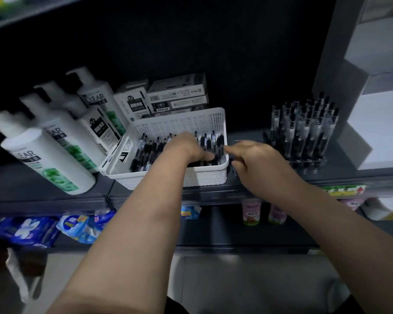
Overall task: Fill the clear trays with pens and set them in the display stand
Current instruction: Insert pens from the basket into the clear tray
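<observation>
A long dark shelf [213, 193] runs across the middle from 9 o'clock to 3 o'clock. At 9 o'clock big white shampoo bottles [50, 159] with green marks lean back in a row.

A white basket [179, 116] with lots of little holes sits in the middle of the shelf. It is full of pens [145, 152], which lie side by side. They are black with see-through parts, and their tips point to 12 o'clock. White and black pen boxes [179, 94] are stacked behind the basket, at 12 o'clock from it.

The clear display stand [304, 160] sits on the same shelf, at 3 o'clock from the basket and a little apart from it. More pens of the same kind [309, 123] stand up straight in it, packed close in rows, black clips on top.

The left hand [186, 146] reaches down into the basket and lies on the pens. Its fingers bend down among them and are hidden, so I cannot tell if they grab any.

The right hand [256, 162] is just beside the basket, at 3 o'clock from it. Its pointing finger [230, 150] sticks out and touches the basket's right rim. The other fingers curl under. A faint see-through edge shows beside them, but it is too blurry to tell if they hold it.
</observation>
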